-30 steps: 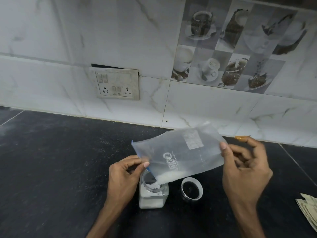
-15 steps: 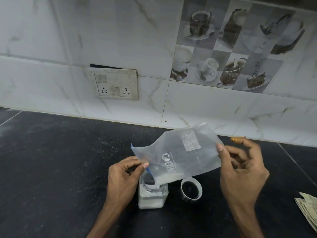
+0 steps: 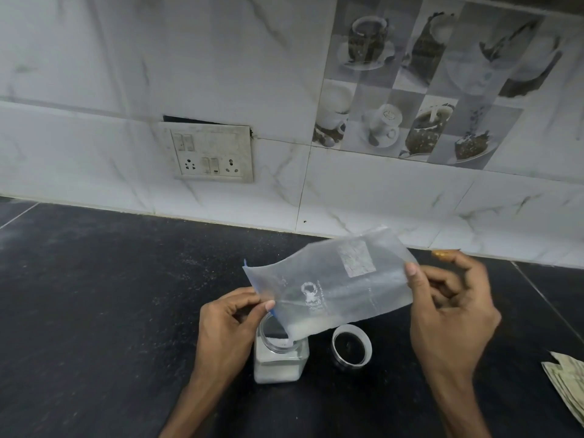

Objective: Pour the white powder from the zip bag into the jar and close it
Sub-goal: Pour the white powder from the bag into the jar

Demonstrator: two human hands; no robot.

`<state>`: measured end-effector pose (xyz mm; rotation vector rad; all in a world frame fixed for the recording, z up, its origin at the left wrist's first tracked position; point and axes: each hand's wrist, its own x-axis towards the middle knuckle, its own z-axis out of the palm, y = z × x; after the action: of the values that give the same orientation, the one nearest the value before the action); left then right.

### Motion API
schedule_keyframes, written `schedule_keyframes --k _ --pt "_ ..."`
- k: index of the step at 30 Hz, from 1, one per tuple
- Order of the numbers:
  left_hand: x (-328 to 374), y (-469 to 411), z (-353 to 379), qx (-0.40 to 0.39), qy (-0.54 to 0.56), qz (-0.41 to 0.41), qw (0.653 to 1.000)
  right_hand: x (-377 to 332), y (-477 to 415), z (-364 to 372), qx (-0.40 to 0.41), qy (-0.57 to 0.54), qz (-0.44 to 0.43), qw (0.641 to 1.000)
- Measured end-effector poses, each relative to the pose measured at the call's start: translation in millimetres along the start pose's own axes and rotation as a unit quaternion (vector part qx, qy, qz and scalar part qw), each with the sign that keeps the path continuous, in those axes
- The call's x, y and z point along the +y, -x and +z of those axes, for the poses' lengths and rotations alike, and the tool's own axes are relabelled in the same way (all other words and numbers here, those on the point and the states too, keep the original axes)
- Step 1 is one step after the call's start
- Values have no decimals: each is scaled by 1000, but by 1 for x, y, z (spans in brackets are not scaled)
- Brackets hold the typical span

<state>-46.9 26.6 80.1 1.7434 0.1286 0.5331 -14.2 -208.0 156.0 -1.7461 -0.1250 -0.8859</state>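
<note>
A clear zip bag [image 3: 335, 286] is held tilted over an open square glass jar [image 3: 279, 363] on the black counter. Its lower left corner dips into the jar's mouth. White powder [image 3: 303, 327] lies along the bag's low edge and fills the jar's lower half. My left hand [image 3: 227, 324] pinches the bag's open mouth beside the jar. The bag's raised right end is gripped by my right hand [image 3: 452, 311]. The jar's round lid [image 3: 351, 346] lies upturned on the counter just right of the jar.
The black stone counter [image 3: 94, 311] runs to a white tiled wall with a switch and socket plate [image 3: 210, 153]. Folded paper [image 3: 568, 384] lies at the right edge. Fine powder dusts the counter to the left.
The bag's left edge has curled and sagged a little, and less powder shows in its low corner. Both hands stay in nearly the same place.
</note>
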Motion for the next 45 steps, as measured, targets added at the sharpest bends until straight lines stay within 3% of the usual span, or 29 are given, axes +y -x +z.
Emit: schedule_keyframes --k 45 --pt "3 1 2 -2 20 -12 1000 3 3 -2 17 -9 -18 1000"
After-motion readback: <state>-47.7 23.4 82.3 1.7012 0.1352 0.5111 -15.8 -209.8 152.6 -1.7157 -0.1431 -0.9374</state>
